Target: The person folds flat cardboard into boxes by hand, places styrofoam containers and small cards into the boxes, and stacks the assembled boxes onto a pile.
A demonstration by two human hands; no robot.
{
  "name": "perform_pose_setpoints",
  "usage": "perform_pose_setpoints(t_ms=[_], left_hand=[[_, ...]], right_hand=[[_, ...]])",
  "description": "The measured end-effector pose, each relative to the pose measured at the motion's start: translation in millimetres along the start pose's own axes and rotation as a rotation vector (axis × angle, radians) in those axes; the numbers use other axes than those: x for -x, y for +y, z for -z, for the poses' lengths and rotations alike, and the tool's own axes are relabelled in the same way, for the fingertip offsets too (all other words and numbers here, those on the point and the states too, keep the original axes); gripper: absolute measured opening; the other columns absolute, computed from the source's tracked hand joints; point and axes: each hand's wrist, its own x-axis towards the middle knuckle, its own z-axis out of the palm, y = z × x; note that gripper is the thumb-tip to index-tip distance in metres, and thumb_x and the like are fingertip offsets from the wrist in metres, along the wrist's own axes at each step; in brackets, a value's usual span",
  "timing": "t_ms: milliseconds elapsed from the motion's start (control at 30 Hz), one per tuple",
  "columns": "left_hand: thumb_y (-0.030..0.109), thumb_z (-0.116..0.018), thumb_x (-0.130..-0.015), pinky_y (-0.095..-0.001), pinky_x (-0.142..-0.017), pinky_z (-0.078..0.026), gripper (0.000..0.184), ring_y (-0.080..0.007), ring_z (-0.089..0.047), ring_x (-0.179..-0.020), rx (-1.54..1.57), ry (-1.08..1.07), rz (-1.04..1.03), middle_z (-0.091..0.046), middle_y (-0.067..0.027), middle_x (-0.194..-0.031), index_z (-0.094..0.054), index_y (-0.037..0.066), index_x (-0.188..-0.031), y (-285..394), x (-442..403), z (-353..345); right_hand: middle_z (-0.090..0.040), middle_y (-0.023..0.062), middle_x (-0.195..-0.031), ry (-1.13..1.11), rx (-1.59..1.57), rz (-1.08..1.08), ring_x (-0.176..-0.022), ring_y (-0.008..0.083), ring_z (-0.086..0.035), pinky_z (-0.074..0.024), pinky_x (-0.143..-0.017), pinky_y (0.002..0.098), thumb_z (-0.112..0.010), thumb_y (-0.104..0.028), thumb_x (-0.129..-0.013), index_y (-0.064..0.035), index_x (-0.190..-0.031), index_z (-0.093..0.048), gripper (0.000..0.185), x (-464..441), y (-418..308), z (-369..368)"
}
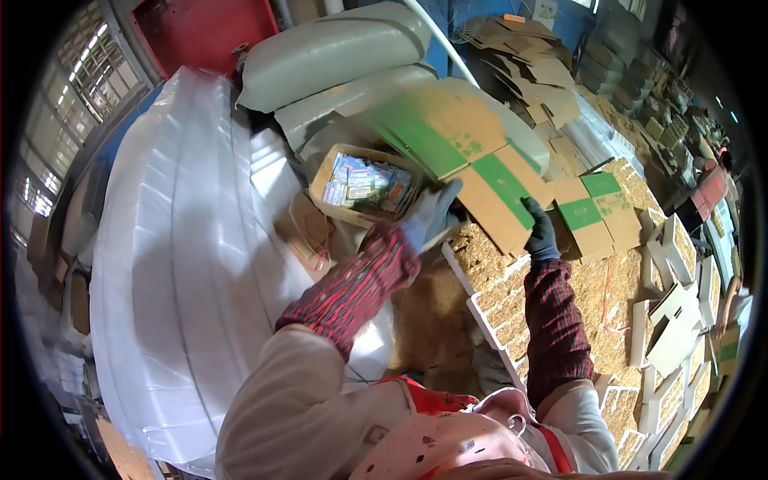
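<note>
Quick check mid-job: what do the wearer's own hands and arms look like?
Both are gloved: the left hand in blue-grey, somewhat blurred, the right hand in darker grey-blue. Red-and-dark patterned oversleeves cover the forearms, with pale sleeves above them. I see no cables on either arm.

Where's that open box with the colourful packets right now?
In the head view, the open box is just left of centre, beside the left hand, with the green-striped cardboard to its right and grey sacks behind it.

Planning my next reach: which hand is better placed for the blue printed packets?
Probably the left hand: it is beside the open box of packets, while the right hand grips green-striped cardboard.
</note>
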Motion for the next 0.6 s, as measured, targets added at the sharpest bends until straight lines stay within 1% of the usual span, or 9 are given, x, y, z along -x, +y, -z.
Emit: perform_pose_setpoints(t_ms=[67,100,167,233,300,433,500,533,600], left_hand=[[0.055,-0.052,-0.093,-0.0419,-0.089,-0.049,0.065,-0.0259,-0.051,-0.112,0.807,-0.364,0.481,-0.047,-0.0084,-0.129,-0.035,0.014,-0.141,-17,46,-1],[0.056,-0.05,-0.094,-0.0431,-0.093,-0.049,0.073,-0.0238,-0.047,-0.118,1.014,-0.351,0.673,-0.041,-0.0051,-0.137,-0.027,0.017,-0.151,-32,76,-1],[0.061,-0.056,-0.09,-0.0447,-0.094,-0.049,0.078,-0.0269,-0.047,-0.118,1.098,0.022,0.622,-0.042,-0.0084,-0.132,-0.028,0.02,-0.151,-79,132,7],[0.064,-0.059,-0.085,-0.0479,-0.099,-0.045,0.085,-0.0336,-0.043,-0.125,0.893,0.322,0.618,-0.033,-0.0107,-0.145,-0.026,0.022,-0.151,-94,138,37],[0.062,-0.058,-0.087,-0.0523,-0.103,-0.041,0.086,-0.0383,-0.037,-0.129,0.846,0.441,0.814,-0.023,-0.012,-0.152,-0.02,0.023,-0.153,-78,112,72],[0.048,-0.059,-0.09,-0.0554,-0.103,-0.039,0.071,-0.0364,-0.034,-0.134,0.848,0.333,0.885,-0.03,-0.0136,-0.15,-0.031,0.019,-0.148,-104,77,96],[0.034,-0.06,-0.09,-0.0518,-0.097,-0.044,0.051,-0.0333,-0.044,-0.125,0.318,0.024,0.668,-0.045,-0.0132,-0.136,-0.044,0.014,-0.134,-117,76,101],[0.028,-0.061,-0.089,-0.0499,-0.094,-0.046,0.042,-0.0318,-0.049,-0.121,-0.25,-0.143,0.41,-0.052,-0.013,-0.129,-0.051,0.012,-0.126,-116,79,102],[0.02,-0.062,-0.087,-0.0462,-0.088,-0.05,0.028,-0.0291,-0.056,-0.109,-0.588,-0.137,0.26,-0.06,-0.0121,-0.114,-0.058,0.008,-0.113,-125,87,104]], right_hand=[[-0.068,0.0089,-0.102,-0.159,-0.138,-0.158,-0.093,0.0232,-0.066,-0.055,-0.087,0.0387,-0.063,-0.009,-0.089,-0.0028,-0.107,-0.064,0.019,-18,17,25],[-0.065,0.0032,-0.097,-0.159,-0.114,-0.101,-0.089,0.0171,-0.062,-0.0517,-0.082,0.0328,-0.06,-0.008,-0.086,-0.0028,-0.097,-0.062,0.012,-21,27,29],[-0.066,0.0043,-0.098,-0.194,-0.108,-0.034,-0.09,0.018,-0.063,-0.0517,-0.084,0.0339,-0.063,-0.01,-0.086,-0.0025,-0.099,-0.063,0.015,-14,31,28],[-0.066,0.008,-0.106,-0.101,-0.114,0.055,-0.097,0.0215,-0.064,-0.0518,-0.09,0.0365,-0.064,-0.011,-0.086,-0.0015,-0.11,-0.062,0.026,14,23,7],[-0.063,0.0135,-0.12,-0.023,-0.224,0.084,-0.107,0.0277,-0.063,-0.0512,-0.096,0.0404,-0.063,-0.012,-0.088,-0.0009,-0.128,-0.055,0.042,39,18,11],[-0.062,0.0133,-0.122,0.083,-0.079,0.298,-0.109,0.026,-0.062,-0.0512,-0.096,0.0402,-0.061,-0.019,-0.091,-0.0017,-0.129,-0.054,0.042,139,-19,12],[-0.061,0.013,-0.124,0.226,0.159,0.489,-0.111,0.0252,-0.061,-0.05,-0.098,0.0403,-0.06,-0.022,-0.093,-0.002,-0.129,-0.054,0.042,207,-28,44],[-0.06,0.0132,-0.126,0.257,0.127,0.501,-0.112,0.0253,-0.06,-0.0493,-0.099,0.0409,-0.06,-0.022,-0.093,-0.0019,-0.129,-0.054,0.042,243,-30,52],[-0.059,0.014,-0.128,0.268,-0.121,0.453,-0.115,0.0257,-0.058,-0.0478,-0.101,0.0424,-0.059,-0.022,-0.094,-0.0016,-0.13,-0.054,0.042,315,-39,52]])
